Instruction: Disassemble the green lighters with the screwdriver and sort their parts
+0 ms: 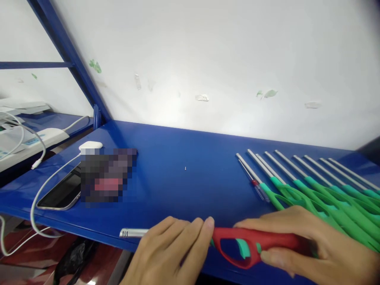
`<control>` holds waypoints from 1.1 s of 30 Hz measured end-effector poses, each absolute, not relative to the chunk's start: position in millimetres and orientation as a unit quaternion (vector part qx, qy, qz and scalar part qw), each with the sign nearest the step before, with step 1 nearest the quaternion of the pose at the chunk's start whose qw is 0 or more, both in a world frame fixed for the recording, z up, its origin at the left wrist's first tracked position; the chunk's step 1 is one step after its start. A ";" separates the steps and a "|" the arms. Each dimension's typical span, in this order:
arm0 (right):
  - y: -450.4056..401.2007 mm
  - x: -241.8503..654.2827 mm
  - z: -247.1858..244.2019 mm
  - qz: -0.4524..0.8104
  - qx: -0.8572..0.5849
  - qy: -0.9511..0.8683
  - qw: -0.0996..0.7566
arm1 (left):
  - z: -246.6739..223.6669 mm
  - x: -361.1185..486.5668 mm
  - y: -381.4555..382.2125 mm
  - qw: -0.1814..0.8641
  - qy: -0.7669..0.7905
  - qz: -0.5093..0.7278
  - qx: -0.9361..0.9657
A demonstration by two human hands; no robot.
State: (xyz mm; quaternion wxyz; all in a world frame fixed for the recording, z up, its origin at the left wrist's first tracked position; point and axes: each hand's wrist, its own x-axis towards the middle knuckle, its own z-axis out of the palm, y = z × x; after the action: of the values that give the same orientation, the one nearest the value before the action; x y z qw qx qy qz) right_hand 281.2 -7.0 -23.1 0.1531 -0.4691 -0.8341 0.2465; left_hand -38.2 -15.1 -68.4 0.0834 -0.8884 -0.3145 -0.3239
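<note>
A red long-reach lighter (274,238) with a teal trigger lies level across both hands, above the front edge of the blue table. My left hand (173,249) is wrapped over its silver tube, whose tip sticks out to the left. My right hand (305,241) is closed round the red handle, thumb near the small green switch. Right of centre, several green lighters (335,206) lie side by side with their tubes pointing away from me. A small screwdriver (254,182) with a clear and red handle lies beside the leftmost one.
A tiny screw (185,168) stands on the blue tabletop (166,158). At left are a phone (61,190), a white cable (35,209), a small white case (90,145) and a pixelated dark item (108,174). A power strip (44,138) and a blue frame post (77,67) lie beyond; a white wall stands behind.
</note>
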 end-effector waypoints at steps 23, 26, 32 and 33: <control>-1.6 280.5 -49.5 -0.086 -0.372 -0.907 0.180 | -89.0 -30.7 3.0 -0.025 -0.395 -0.339 -0.853; 0.6 276.4 -47.5 -0.089 -0.357 -0.911 0.186 | -83.5 -29.1 0.0 -0.023 -0.406 -0.295 -0.865; 10.0 263.5 -38.4 -0.049 -0.339 -0.918 0.200 | -82.1 -23.4 -1.5 -0.021 -0.422 -0.248 -0.872; 10.8 262.5 -37.7 -0.044 -0.334 -0.920 0.203 | -83.5 -22.4 -1.1 -0.025 -0.427 -0.254 -0.868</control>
State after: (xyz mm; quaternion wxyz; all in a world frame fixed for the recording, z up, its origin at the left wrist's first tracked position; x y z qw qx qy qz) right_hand 262.5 10.8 -37.7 0.2029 -0.3335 -0.9196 -0.0441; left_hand -22.4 -1.1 -83.5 -0.0250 -0.8676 -0.4269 -0.2537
